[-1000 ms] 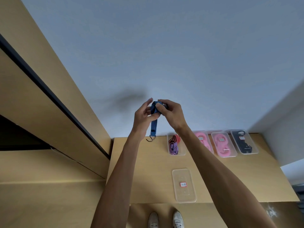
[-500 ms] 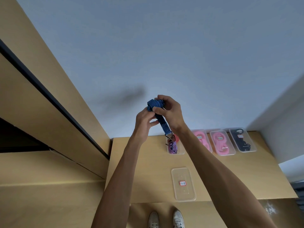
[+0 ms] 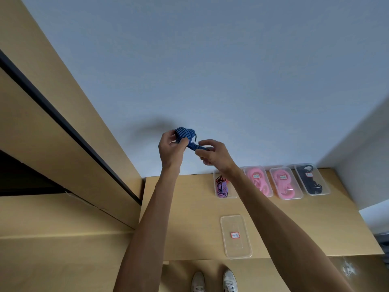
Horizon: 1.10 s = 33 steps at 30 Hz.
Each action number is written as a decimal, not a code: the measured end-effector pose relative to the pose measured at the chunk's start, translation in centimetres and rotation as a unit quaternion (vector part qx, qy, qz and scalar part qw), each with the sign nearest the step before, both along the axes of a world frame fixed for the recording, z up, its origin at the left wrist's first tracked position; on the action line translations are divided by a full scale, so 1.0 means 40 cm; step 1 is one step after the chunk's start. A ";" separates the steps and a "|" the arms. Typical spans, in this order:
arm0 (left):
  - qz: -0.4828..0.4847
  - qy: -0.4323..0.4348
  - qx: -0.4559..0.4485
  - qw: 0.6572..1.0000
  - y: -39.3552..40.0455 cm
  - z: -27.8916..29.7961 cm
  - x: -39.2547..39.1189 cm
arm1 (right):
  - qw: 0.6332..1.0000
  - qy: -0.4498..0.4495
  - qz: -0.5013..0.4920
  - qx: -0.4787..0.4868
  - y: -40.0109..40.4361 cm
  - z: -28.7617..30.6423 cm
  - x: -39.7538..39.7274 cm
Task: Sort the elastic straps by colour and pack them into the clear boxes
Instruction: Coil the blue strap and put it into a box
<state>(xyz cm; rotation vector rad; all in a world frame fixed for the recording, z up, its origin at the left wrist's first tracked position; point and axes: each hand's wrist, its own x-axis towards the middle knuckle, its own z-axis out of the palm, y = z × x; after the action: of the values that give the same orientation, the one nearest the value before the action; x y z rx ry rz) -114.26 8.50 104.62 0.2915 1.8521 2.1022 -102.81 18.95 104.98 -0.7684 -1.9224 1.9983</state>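
**Desk:** What can't you make out?

**Me:** The labels on the boxes are too small for me to read. My right forearm crosses over the back corner of the open box [image 3: 224,186], so part of its rim is hidden. One end of the blue striped strap [image 3: 188,138] disappears inside my right hand [image 3: 213,153], and I can't tell how much of it is wound into the bundle.

**Desk:** Hands?

**Me:** My left hand [image 3: 171,149] has its fingers curled around the bundled part of the strap. My right hand pinches the loose end between thumb and fingertips. Both are raised above the table [image 3: 185,218], in front of the wall.

**Desk:** Count for me.

**Me:** I see five clear boxes. Four sit in a row along the back edge: the open one with a purple and a red-black strap, two pink boxes [image 3: 258,181] [image 3: 285,183], and one dark box [image 3: 312,179] at the right end. The fifth, the lidded box [image 3: 235,236], lies alone near the front edge. One strap is in hand.

**Desk:** Room to move?

**Me:** There is bare tabletop left of the boxes and between the row and the front one. A wooden panel borders the table's left side. My shoes [image 3: 213,281] show below the front edge.
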 end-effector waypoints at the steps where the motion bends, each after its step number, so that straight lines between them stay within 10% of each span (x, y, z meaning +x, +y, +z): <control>1: 0.016 0.044 -0.043 0.998 -0.010 -0.010 -0.006 | 1.000 -0.003 -0.007 0.007 0.007 0.007 0.002; 4: 0.014 0.090 -0.089 0.992 -0.032 -0.034 -0.023 | 0.997 -0.004 -0.008 0.083 0.030 0.025 0.002; 8: -0.036 -0.083 0.028 0.995 -0.035 -0.037 -0.017 | 0.985 0.029 -0.058 0.161 0.026 0.029 -0.015; 14: -0.133 -0.163 0.165 0.964 -0.029 -0.025 0.002 | 0.998 -0.005 0.030 0.048 -0.006 -0.010 -0.017; 25: -0.001 0.048 -0.098 0.994 -0.015 -0.058 0.005 | 0.979 -0.050 0.006 0.199 -0.011 0.009 -0.014; 33: -0.153 0.046 -0.046 0.986 -0.027 -0.049 -0.018 | 0.970 0.065 -0.079 0.219 -0.009 0.030 -0.019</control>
<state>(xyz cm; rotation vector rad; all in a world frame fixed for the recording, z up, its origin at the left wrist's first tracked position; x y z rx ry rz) -114.97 7.41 102.68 0.6186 1.8155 1.8184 -103.56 18.58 106.18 -0.6303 -2.0451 1.4183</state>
